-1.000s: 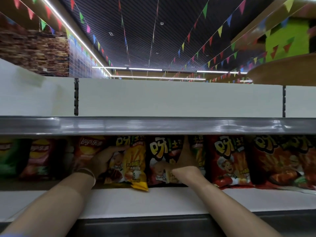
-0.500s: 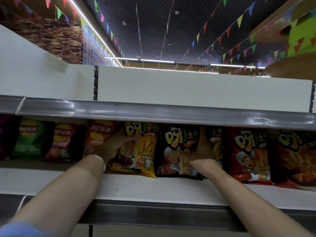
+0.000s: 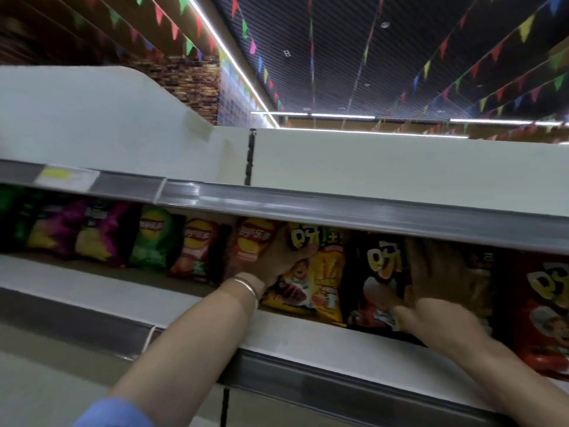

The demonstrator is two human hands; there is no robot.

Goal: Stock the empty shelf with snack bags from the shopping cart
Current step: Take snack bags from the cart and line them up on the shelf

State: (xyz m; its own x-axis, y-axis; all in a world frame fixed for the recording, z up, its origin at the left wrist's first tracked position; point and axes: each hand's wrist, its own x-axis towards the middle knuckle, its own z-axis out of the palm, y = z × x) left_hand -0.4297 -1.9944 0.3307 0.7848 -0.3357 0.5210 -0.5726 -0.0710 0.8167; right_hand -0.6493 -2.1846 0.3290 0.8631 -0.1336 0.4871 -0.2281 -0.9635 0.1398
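Both my hands reach into a white shelf (image 3: pixel 172 298) lined with upright snack bags. My left hand (image 3: pixel 281 257), with a thin bangle on the wrist, grips the left edge of a yellow snack bag (image 3: pixel 320 282). My right hand (image 3: pixel 443 288) lies flat against a black snack bag (image 3: pixel 374 272), thumb at the bag's lower right part and fingers spread up its right side. A red snack bag (image 3: pixel 545 306) stands to the right of that hand. An orange chip bag (image 3: pixel 252 245) stands just left of my left hand.
Further left on the same shelf stand a pink-red chip bag (image 3: pixel 197 248), a green chip bag (image 3: pixel 152 238) and purple bags (image 3: pixel 92 232). A grey shelf rail (image 3: pixel 338 208) with a yellow price tag (image 3: pixel 66 177) overhangs the bags closely. The shopping cart is out of view.
The view has swung left and tilted, bringing more bags on the left into sight. Both hands stay on the same yellow and black bags; the right hand's fingers have spread wider.
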